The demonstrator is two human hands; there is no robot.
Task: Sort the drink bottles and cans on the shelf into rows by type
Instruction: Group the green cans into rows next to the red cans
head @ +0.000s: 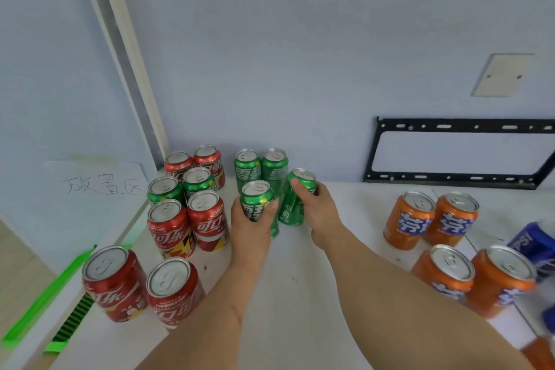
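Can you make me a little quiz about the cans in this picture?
1. True or false: each hand holds a green can.
2. What colour are the cans on the right side of the shelf, next to the blue can?
A. orange
B. yellow
C. purple
3. Fill in: two green cans stand mixed in among the ___ cans on the left.

Key:
1. True. The left hand grips one green can and the right hand grips another green can, which tilts.
2. A. The orange cans.
3. red
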